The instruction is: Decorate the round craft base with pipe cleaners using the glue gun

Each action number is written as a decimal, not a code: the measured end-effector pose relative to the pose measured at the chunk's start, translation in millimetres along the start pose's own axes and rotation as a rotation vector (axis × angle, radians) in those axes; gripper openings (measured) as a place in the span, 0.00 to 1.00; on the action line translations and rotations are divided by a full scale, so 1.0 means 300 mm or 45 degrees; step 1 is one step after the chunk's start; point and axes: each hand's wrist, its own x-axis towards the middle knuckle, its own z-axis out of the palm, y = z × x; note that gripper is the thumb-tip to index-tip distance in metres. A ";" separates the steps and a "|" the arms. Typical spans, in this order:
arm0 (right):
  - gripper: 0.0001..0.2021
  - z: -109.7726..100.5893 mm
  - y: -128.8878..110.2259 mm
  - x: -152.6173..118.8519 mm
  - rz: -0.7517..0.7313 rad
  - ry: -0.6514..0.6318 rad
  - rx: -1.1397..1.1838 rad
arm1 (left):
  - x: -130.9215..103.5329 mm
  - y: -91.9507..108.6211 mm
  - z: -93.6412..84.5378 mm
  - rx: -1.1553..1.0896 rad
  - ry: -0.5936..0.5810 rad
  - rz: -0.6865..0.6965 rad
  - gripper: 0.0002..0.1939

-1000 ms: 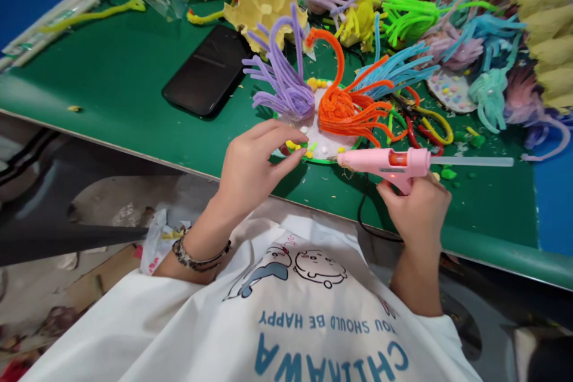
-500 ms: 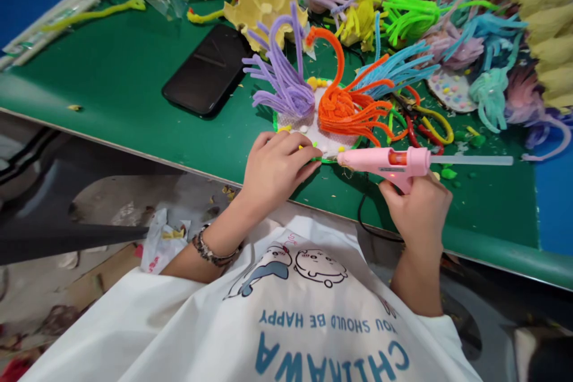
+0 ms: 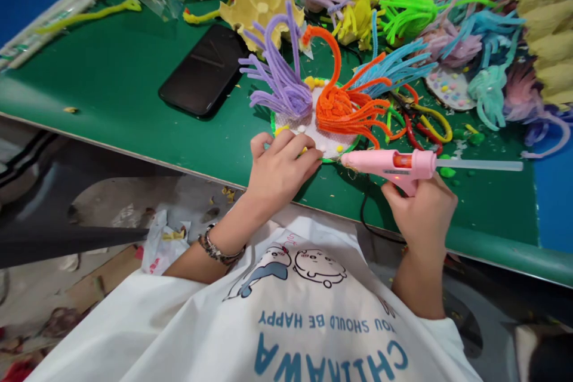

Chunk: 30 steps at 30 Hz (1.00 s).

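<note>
My right hand (image 3: pixel 423 209) is wrapped round the grip of a pink hot glue gun (image 3: pixel 389 164), with a clear glue stick (image 3: pixel 486 164) poking out of its back. The nozzle points left, close to the near rim of a small round white base (image 3: pixel 286 123) with green edging and yellow and white pompoms. My left hand (image 3: pixel 284 167) has its fingers bent over that near rim, seemingly pinching it; the fingertips partly hide what lies under them. On the base stand a purple pipe-cleaner swan (image 3: pixel 290 95) and an orange pipe-cleaner swan (image 3: pixel 338 107).
A black phone (image 3: pixel 203 71) lies left of the base. Red and yellow-handled scissors (image 3: pixel 430 125) and blue pipe cleaners (image 3: pixel 394 68) are to the right. Behind are a torn egg-carton piece (image 3: pixel 255 6), a green pipe-cleaner bundle (image 3: pixel 407 15) and more bundles. A cord (image 3: pixel 364 215) hangs over the table edge.
The glue gun and my right hand have shifted slightly right and down. My left hand has moved slightly right, its fingers now covering the green bit that showed at the fingertips.
</note>
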 end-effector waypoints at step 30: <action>0.11 0.062 0.020 -0.022 0.231 0.135 0.117 | -0.011 -0.004 -0.002 -0.052 -0.083 0.020 0.10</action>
